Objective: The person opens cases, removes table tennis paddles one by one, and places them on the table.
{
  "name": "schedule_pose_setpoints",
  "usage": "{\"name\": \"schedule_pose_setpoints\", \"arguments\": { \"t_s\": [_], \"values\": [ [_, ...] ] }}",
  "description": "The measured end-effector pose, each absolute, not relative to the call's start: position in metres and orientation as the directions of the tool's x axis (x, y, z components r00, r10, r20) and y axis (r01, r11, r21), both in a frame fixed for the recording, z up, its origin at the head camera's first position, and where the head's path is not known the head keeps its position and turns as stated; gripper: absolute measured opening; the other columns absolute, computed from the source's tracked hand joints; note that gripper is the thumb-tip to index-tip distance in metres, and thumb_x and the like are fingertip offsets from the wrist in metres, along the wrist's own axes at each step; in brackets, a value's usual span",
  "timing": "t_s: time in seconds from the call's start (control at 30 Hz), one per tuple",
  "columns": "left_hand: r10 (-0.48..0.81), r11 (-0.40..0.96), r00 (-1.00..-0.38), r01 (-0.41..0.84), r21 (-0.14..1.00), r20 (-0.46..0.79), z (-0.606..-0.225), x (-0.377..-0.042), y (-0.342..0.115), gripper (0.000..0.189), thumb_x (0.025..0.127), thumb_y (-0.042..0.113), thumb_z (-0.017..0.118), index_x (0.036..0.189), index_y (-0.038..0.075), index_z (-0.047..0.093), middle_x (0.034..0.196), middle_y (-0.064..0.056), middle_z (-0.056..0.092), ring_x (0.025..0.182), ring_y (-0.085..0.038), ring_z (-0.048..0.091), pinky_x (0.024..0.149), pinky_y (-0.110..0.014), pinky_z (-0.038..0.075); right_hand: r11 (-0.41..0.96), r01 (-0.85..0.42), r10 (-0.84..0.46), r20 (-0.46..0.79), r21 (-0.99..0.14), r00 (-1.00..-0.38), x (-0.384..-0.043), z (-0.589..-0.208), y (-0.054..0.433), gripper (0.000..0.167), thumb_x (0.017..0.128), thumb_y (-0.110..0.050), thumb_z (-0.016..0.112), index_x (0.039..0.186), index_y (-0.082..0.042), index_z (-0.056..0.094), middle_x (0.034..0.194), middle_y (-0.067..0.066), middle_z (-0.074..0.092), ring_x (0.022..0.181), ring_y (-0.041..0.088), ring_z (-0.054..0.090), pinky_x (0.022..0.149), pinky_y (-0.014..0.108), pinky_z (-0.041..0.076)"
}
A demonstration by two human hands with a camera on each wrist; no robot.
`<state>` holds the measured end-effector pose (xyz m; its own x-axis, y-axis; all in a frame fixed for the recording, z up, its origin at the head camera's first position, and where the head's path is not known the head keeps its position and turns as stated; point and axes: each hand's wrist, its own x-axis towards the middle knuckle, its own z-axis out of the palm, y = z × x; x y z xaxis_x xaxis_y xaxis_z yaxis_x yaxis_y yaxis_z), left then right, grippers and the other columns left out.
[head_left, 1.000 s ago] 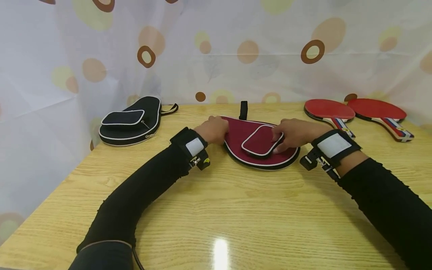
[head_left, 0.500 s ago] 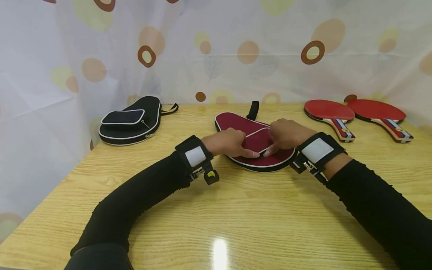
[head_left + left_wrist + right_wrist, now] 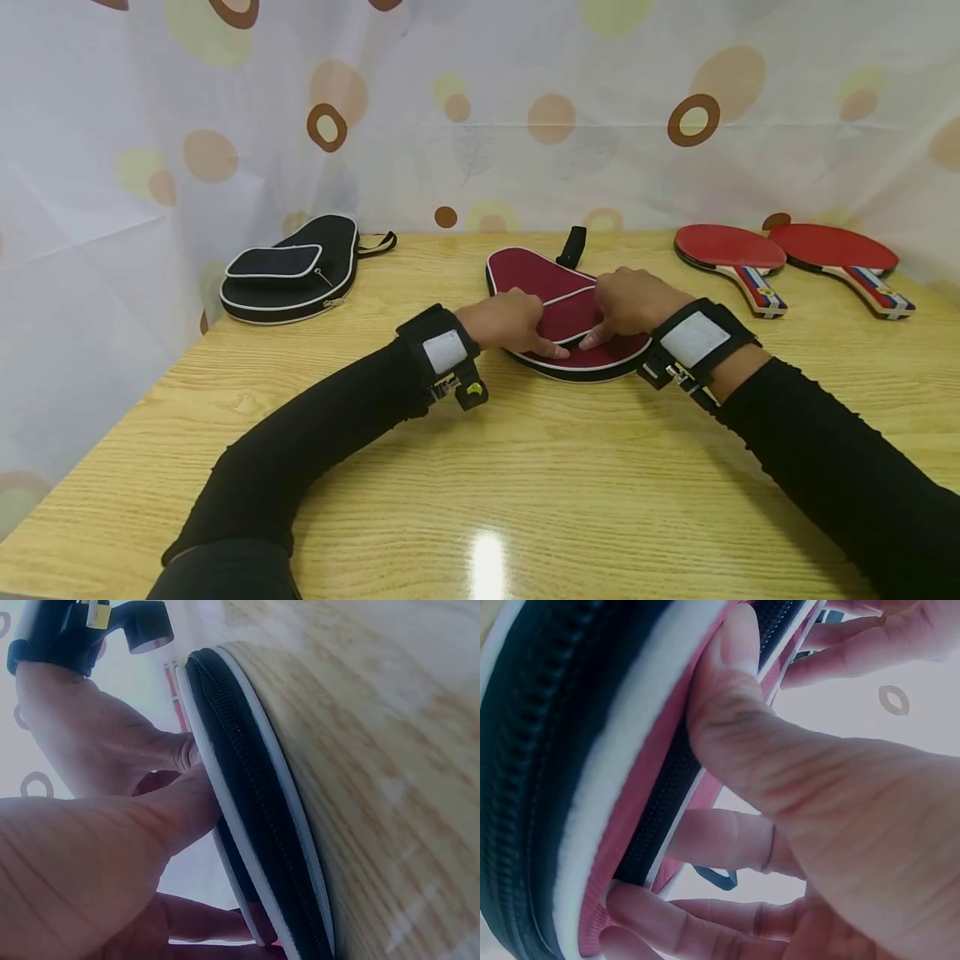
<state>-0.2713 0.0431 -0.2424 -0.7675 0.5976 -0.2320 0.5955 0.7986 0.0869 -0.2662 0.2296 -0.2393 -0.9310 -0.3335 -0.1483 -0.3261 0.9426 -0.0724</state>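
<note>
A maroon table tennis paddle case (image 3: 517,268) with white piping lies flat on the table, its black strap (image 3: 573,247) pointing away. Both hands are at its raised front pocket (image 3: 567,317). My left hand (image 3: 506,321) grips the pocket's left part, thumb along the near edge. From the right, my right hand (image 3: 637,302) holds the pocket, its thumb close to the left one. The right wrist view has the right thumb (image 3: 735,712) at the pocket's black zipper (image 3: 664,795), with fingers around the other side. The case's zippered side (image 3: 259,802) fills the left wrist view's middle.
A black paddle case (image 3: 333,237) with a small pocket lies at the table's back left. Two red paddles (image 3: 727,245) with striped handles lie at the back right. Behind everything hangs a patterned white curtain (image 3: 465,150).
My left hand has moved right from the case's narrow end onto the pocket, beside my right hand. The case has turned slightly, and its strap now leans right.
</note>
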Motion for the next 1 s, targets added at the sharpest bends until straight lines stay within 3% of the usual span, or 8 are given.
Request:
{"name": "schedule_pose_setpoints", "arguments": {
  "t_s": [0.37, 0.53, 0.83, 1.0],
  "values": [
    [0.607, 0.794, -0.763, 0.597, 0.117, -0.222, -0.242, -0.28, 0.035, 0.054, 0.09, 0.059, 0.067, 0.1, 0.006, 0.067, 0.084, -0.002, 0.061, 0.074, -0.013, 0.055, 0.061, -0.022, 0.041, 0.945, -0.321, -0.326, -0.14, -0.057, -0.935, -0.263, -0.24, 0.222, 0.059, 0.083, -0.044, 0.082, 0.111, 0.007, 0.07, 0.076, 0.006, 0.067, 0.071, 0.022, 0.062, 0.065, 0.037, 0.05],
    [0.63, 0.775, -0.744, 0.621, 0.119, -0.221, -0.242, -0.287, 0.031, 0.052, 0.089, 0.058, 0.069, 0.098, 0.007, 0.067, 0.085, -0.001, 0.063, 0.075, -0.013, 0.056, 0.063, -0.022, 0.042, 0.949, -0.315, -0.316, -0.124, -0.029, -0.941, -0.26, -0.239, 0.218, 0.058, 0.083, -0.048, 0.081, 0.104, 0.005, 0.071, 0.075, 0.007, 0.066, 0.071, 0.023, 0.062, 0.066, 0.039, 0.05],
    [0.637, 0.767, -0.728, 0.633, 0.107, -0.253, -0.24, -0.299, 0.028, 0.06, 0.089, 0.058, 0.07, 0.12, 0.008, 0.063, 0.104, -0.002, 0.065, 0.093, -0.015, 0.058, 0.078, -0.025, 0.044, 0.949, -0.316, -0.313, -0.086, 0.015, -0.946, -0.258, -0.242, 0.213, 0.056, 0.083, -0.049, 0.08, 0.1, 0.003, 0.071, 0.072, 0.006, 0.064, 0.07, 0.023, 0.059, 0.063, 0.037, 0.048],
    [0.628, 0.771, -0.72, 0.628, 0.107, -0.296, -0.238, -0.305, 0.026, 0.074, 0.089, 0.059, 0.068, 0.141, 0.008, 0.054, 0.126, -0.004, 0.062, 0.111, -0.016, 0.056, 0.092, -0.029, 0.045, 0.954, -0.3, -0.297, -0.072, 0.026, -0.952, -0.257, -0.244, 0.21, 0.059, 0.083, -0.051, 0.079, 0.102, 0.004, 0.071, 0.071, 0.006, 0.064, 0.069, 0.022, 0.058, 0.062, 0.035, 0.047]
  ]
}}
